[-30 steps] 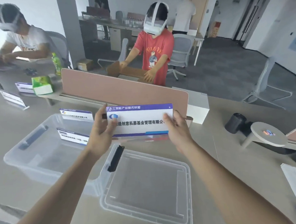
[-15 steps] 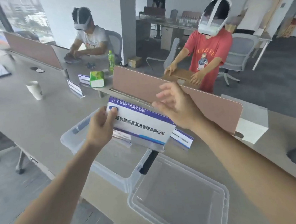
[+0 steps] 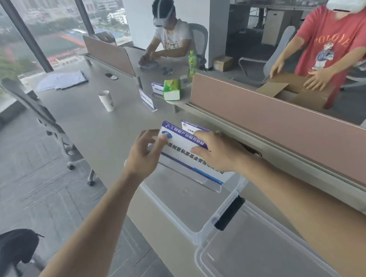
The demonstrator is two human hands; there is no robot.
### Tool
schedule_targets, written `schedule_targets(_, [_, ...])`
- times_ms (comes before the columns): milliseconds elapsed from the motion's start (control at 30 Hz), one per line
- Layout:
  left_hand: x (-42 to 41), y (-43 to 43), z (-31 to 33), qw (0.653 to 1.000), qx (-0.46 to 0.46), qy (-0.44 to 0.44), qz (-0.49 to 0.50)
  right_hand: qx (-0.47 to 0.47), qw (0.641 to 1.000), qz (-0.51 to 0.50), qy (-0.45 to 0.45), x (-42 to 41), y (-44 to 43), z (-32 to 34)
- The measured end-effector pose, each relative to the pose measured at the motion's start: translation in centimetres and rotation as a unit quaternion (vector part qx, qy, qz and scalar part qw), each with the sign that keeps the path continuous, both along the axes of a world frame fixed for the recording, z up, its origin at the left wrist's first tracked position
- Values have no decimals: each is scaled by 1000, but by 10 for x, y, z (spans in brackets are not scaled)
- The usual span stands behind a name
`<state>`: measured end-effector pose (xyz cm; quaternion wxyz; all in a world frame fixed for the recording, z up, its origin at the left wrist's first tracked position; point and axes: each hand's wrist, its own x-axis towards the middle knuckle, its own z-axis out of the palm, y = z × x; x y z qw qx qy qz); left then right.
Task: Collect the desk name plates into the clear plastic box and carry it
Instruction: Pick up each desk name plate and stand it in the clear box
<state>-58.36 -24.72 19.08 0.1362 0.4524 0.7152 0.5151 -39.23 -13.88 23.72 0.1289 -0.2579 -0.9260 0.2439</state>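
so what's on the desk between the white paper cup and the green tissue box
In the head view, a clear acrylic name plate stands between the white paper cup and the green tissue box.

Both hands grip a white-and-purple name plate (image 3: 184, 153) over an open clear plastic box (image 3: 184, 207) on a long grey desk (image 3: 91, 129): left hand (image 3: 144, 156) at its left end, right hand (image 3: 218, 151) laid across its face. The box's lid (image 3: 263, 258) lies beside it. A second name plate (image 3: 191, 126) stands just behind.

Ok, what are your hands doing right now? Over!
Left hand and right hand both on the name plate, over the clear plastic box. Another plate behind. Nothing in the way.
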Motion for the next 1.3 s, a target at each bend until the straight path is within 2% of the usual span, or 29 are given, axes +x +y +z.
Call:
schedule_targets(167, [-46, 17, -24, 992, -29, -121, -2, 10, 996, -85, -2, -27, 21, -14])
schedule_targets(300, [-78, 36, -35, 980, -26, -193, -51, 14, 991, -130, -37, -56, 26, -15])
schedule_targets(500, [-112, 66, -34, 967, -16, -218, -134, 47, 977, -183, -103, -106, 14, -23])
schedule_targets(633, [-123, 82, -31, 967, -35, -184, -172, 78, 964, -218, -132, -126, 9, -39])
schedule_targets(900, [-136, 128, -82, 961, -204, -68, -173, 58, 955, -229, -180, -143, 26, -117])
schedule_targets(1000, [-144, 140, -107, 946, -280, 44, -158, 34, 954, -208, -215, -148, 38, -158])
schedule_targets(1100, [-154, 153, -124, 930, -318, 136, -122, 15, 953, -186, -239, -155, 48, -196])
schedule_targets(1233, [-167, 170, -143, 904, -396, 130, -98, -2, 957, -168, -237, -164, 57, -227])
schedule_targets(1300, [-172, 178, -152, 897, -407, 141, -96, -9, 957, -172, -234, -167, 61, -235])
